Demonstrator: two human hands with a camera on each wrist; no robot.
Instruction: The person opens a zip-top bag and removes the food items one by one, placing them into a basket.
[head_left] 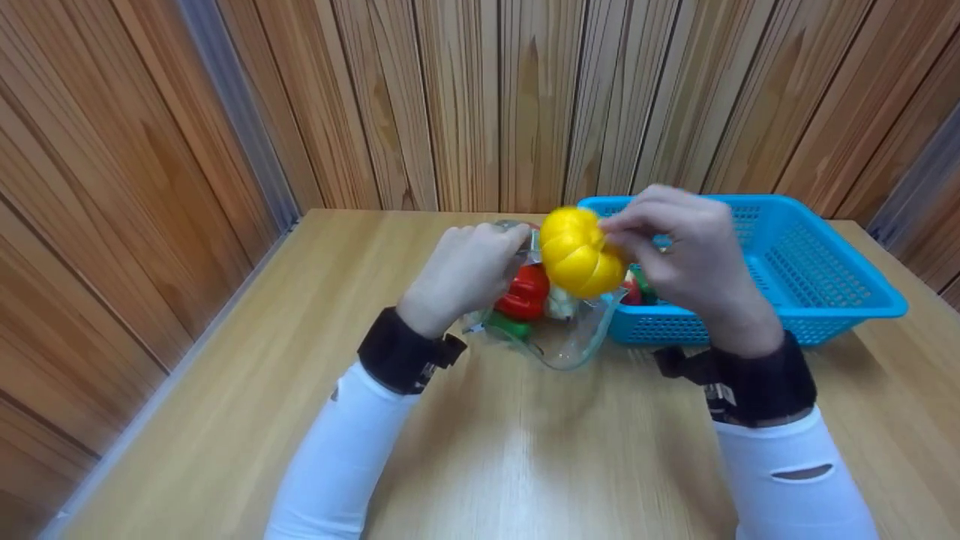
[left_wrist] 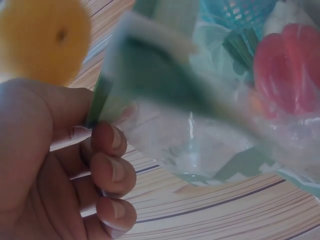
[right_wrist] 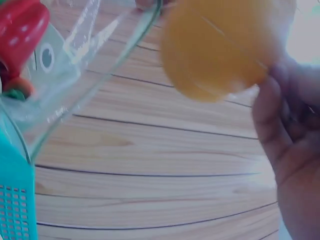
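My right hand [head_left: 686, 251] pinches a yellow toy pumpkin [head_left: 577, 259] by its stem, holding it in the air above the mouth of a clear plastic bag [head_left: 574, 352]. With thumb and fingers my left hand [head_left: 472, 262] grips the bag's green-edged rim, as the left wrist view [left_wrist: 97, 102] shows. Through the bag I see a glossy red bell pepper [head_left: 525, 292], a whitish piece [head_left: 561, 304] beside it and a green piece [head_left: 510, 326] lower down. The pumpkin is blurred in both wrist views.
A blue perforated basket [head_left: 664, 328] stands right of the bag, behind my right hand, with red and green pieces [head_left: 637, 289] near its left end. The wooden table [head_left: 480, 465] runs back to a wood-panelled wall [head_left: 480, 105]; another panelled wall rises at the left.
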